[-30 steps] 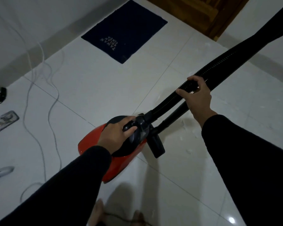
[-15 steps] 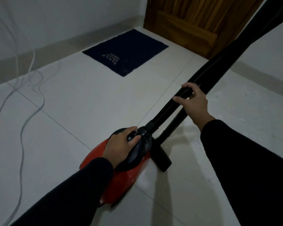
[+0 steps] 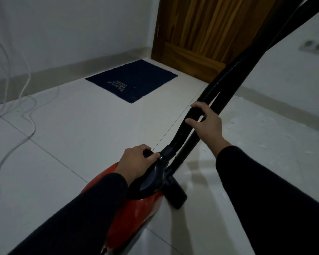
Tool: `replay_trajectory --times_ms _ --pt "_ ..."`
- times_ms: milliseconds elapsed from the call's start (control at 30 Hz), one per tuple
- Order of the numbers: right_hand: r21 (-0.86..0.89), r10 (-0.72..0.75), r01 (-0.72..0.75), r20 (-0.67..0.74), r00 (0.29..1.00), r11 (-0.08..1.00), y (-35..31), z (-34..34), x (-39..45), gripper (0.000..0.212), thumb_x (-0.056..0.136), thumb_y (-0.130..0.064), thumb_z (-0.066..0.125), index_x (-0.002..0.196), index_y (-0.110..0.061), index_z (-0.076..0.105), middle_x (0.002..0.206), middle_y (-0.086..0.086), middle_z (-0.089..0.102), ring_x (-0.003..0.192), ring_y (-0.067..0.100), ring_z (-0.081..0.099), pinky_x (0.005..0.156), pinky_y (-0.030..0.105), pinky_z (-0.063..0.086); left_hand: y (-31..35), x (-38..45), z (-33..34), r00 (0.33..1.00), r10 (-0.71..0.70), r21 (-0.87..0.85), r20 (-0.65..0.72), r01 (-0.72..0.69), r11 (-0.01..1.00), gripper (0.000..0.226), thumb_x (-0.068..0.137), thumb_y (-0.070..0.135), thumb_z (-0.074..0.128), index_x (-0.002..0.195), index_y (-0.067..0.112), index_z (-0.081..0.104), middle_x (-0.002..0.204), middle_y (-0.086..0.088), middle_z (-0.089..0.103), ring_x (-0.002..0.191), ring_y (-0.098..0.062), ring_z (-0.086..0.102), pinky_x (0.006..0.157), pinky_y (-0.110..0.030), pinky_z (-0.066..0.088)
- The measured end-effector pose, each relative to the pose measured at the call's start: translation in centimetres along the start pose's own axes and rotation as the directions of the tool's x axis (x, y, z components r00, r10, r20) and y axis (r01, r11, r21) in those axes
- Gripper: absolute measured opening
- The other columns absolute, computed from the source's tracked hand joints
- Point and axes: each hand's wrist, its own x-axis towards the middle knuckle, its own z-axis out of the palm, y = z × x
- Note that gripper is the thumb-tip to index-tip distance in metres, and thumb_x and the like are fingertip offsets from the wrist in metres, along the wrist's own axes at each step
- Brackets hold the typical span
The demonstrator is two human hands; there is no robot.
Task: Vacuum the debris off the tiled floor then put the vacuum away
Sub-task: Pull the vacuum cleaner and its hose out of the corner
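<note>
Vacuum [image 3: 136, 208], red-bodied with a dark top, sits low in the centre of the frame on the tiled floor [image 3: 81, 137], directly under your left hand [image 3: 136, 161]. That hand's fingers are curled over the black carry handle at the top of the body, gripping it. From the front of the body the ribbed hose [image 3: 206, 96] climbs toward the upper right corner of the frame, and the smooth black wand [image 3: 234, 83] runs beside it on the same slant. Your right hand [image 3: 206, 124] is up that slope, fingers wrapped loosely round the hose, with the wand just behind them.

The relation that matters: the long axis of hose and wand runs from lower centre to upper right, so your right hand steers that line while your left, the nearer one, bears the body. The floor head [image 3: 175, 196] rests on the tile just right of the body.

Pale specks of debris [image 3: 232, 124] lie on the tile right of the hose, near the wall; in this dim light you cannot tell how much remains. The upper ends of hose and wand are cut off at the frame edge. White cables [image 3: 29, 126] trail at left; a dark blue mat [image 3: 133, 81] lies before the wooden door [image 3: 201, 34].
</note>
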Motion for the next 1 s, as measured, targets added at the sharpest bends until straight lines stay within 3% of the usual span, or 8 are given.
replay_trajectory --times_ms 167,267,333,467,600,733,900,1000 --pt "-0.008 -0.003 0.002 -0.033 0.999 1.0 0.1 -0.1 -1.0 0.045 0.076 -0.025 0.075 0.094 -0.06 0.052 0.106 -0.022 0.062 0.107 0.035 0.054 0.092 0.045 0.05 -0.7 -0.3 -0.6 0.999 -0.001 -0.034 0.042 0.003 0.999 0.049 0.078 0.057 0.062 0.114 0.024 0.063 0.116 0.0 0.065 0.1 -0.013 0.058 0.085 -0.02 0.043" --pt "-0.02 0.004 -0.005 -0.039 0.999 1.0 0.0 -0.1 -1.4 0.043 0.078 -0.023 0.075 0.097 -0.055 0.054 0.1 -0.024 0.06 0.105 0.036 0.055 0.09 0.043 0.051 -0.8 -0.7 -2.1 0.979 0.022 0.053 0.202 -0.033 0.998 0.057 0.076 0.065 0.057 0.122 0.031 0.057 0.122 0.008 0.06 0.113 -0.014 0.054 0.091 -0.021 0.039" --pt "-0.036 0.001 -0.003 -0.047 0.999 0.999 0.0 -0.1 -1.6 0.041 0.079 -0.022 0.074 0.099 -0.052 0.054 0.101 -0.019 0.061 0.104 0.037 0.055 0.089 0.041 0.051 -1.5 -1.2 -4.3 0.912 0.061 0.031 0.406 -0.081 0.996 0.072 0.067 0.066 0.066 0.131 0.041 0.044 0.124 0.015 0.055 0.114 -0.01 0.053 0.093 -0.019 0.038" --pt "-0.053 0.011 -0.014 -0.053 0.999 0.998 0.0 0.1 -1.8 0.041 0.08 -0.022 0.074 0.099 -0.051 0.053 0.107 -0.012 0.062 0.108 0.036 0.054 0.088 0.034 0.049 -4.9 -2.9 -8.4 0.739 0.168 0.029 0.652 -0.245 0.969 0.097 0.058 0.035 0.088 0.133 0.054 0.03 0.124 0.027 0.056 0.115 0.006 0.052 0.096 -0.016 0.041" --pt "-0.054 -0.011 0.01 -0.016 1.0 0.998 -1.0 0.5 -2.3 0.043 0.08 -0.022 0.073 0.101 -0.053 0.053 0.111 -0.01 0.063 0.11 0.035 0.053 0.09 0.037 0.05 -7.2 -4.1 -8.4 0.721 0.161 0.144 0.674 -0.342 0.928 0.111 0.046 0.029 0.092 0.123 0.067 0.022 0.119 0.036 0.051 0.11 0.017 0.044 0.092 -0.007 0.036" --pt "-0.098 -0.108 0.11 0.02 0.994 0.989 -2.6 1.5 -3.1 0.047 0.079 -0.018 0.073 0.097 -0.057 0.053 0.117 -0.004 0.061 0.115 0.032 0.05 0.094 0.037 0.05 -7.9 -4.4 -7.6 0.762 0.215 0.135 0.61 -0.368 0.92 0.114 0.052 0.007 0.087 0.123 0.06 0.016 0.108 0.04 0.043 0.101 0.014 0.044 0.076 0.009 0.029" --pt "-0.242 -0.233 0.26 0.134 0.963 0.935 -4.1 2.5 -4.2 0.036 0.084 -0.017 0.07 0.113 -0.038 0.062 0.101 -0.031 0.048 0.121 0.033 0.035 0.1 0.048 0.043 -8.6 -5.2 -7.1 0.824 0.242 0.102 0.513 -0.339 0.935 0.115 0.052 -0.001 0.082 0.136 0.051 0.025 0.13 0.019 0.051 0.12 -0.006 0.047 0.097 -0.025 0.04" --pt "-0.303 -0.359 0.385 0.139 0.923 0.872 -4.5 3.3 -4.7 0.034 0.081 -0.015 0.073 0.112 -0.03 0.068 0.114 -0.006 0.067 0.119 0.041 0.037 0.094 0.058 0.042 -8.6 -5.5 -7.0 0.842 0.255 0.104 0.474 -0.341 0.934 0.109 0.051 -0.002 0.081 0.137 0.042 0.031 0.131 0.017 0.05 0.12 -0.008 0.047 0.098 -0.028 0.041"
